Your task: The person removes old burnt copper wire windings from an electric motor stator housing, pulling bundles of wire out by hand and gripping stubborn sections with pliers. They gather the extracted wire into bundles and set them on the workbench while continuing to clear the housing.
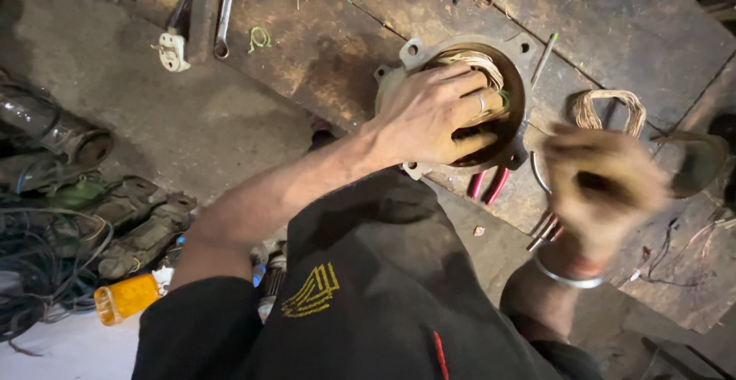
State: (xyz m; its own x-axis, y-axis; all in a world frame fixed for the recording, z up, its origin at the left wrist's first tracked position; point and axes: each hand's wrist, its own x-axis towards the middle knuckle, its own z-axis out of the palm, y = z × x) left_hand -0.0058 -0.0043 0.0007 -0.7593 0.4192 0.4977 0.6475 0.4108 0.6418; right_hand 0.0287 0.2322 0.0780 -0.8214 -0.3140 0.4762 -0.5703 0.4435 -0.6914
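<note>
Inside, motor housing (518, 81) holds copper windings (483, 64) under left hand (433, 111).

The right hand (602, 188) is blurring badly, hiding whatever its fingers are gripping. The left hand (433, 111) is covering much of the round metal motor housing (521, 65). The red-handled pliers (491, 186) are lying half hidden underneath.

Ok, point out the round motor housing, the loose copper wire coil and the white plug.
motor housing (520, 81), head view, right rim.
copper wire coil (589, 110), head view, left side of the loop.
white plug (172, 50), head view, its body.
</note>
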